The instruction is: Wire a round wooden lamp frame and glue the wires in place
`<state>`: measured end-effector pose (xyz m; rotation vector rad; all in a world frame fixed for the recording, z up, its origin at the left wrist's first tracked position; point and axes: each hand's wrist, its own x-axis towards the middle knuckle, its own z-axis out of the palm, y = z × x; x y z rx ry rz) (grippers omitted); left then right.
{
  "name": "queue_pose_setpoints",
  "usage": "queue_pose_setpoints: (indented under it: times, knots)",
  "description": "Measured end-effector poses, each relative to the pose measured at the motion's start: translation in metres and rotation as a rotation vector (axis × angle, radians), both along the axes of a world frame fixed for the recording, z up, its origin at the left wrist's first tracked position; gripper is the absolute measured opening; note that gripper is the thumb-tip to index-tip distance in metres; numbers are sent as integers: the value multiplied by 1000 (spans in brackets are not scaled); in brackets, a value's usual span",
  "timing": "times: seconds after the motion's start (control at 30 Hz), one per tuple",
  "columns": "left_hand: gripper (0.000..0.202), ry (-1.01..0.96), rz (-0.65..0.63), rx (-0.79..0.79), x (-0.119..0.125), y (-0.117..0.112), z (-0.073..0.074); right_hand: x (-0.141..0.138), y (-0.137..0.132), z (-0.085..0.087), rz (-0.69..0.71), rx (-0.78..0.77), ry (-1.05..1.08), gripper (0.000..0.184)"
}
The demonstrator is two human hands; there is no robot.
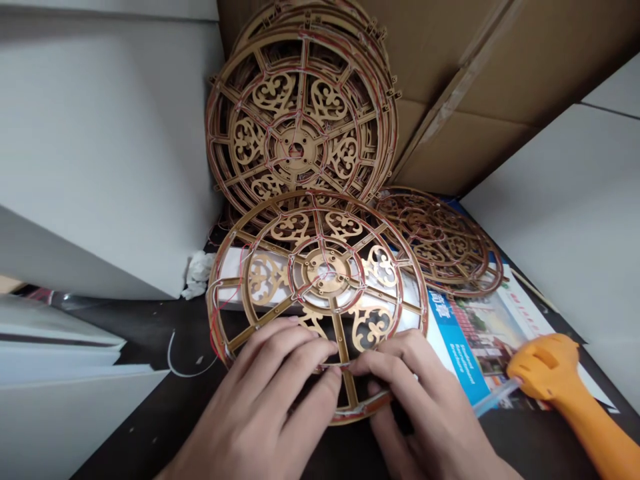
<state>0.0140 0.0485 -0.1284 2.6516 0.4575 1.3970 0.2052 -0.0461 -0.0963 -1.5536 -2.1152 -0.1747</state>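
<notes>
Your left hand (255, 393) and right hand (425, 400) come together at the lower rim of a fretwork disc (327, 270), fingertips (333, 353) pinching a thin wire (333, 365) while pinning the disc to the worktop (125, 333) so it can't shift. More discs (300, 133) lean against cardboard (500, 87), out of your way, and an orange tool (547, 373) sits within reach on your right.

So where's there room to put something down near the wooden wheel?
Dark tabletop shows between the white panel and the wooden wheel, and again below the orange-handled tool. It's crowded at the leaning wheel stack, the brochure, and around the left hand and right hand.
</notes>
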Motion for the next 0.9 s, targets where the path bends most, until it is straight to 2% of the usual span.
queue_pose_setpoints:
  times: [0.27,0.37,0.6,0.8,0.9]
  knots:
    - [27,-25,-1,-1,2,1,-2,-1,1,1,39,41,117,36]
    - [25,8,-14,-6,2,0,-3,-1,0,1,36,27,111,39]
    - [27,-96,0,-24,5,-3,-9,-2,1,2,44,66,24,38]
    - [26,10,-16,-25,2,-1,-6,-1,1,-1,31,60,-4,41]
    - [29,-67,-9,-22,2,-2,-7,-1,0,-2,17,52,-21,40]
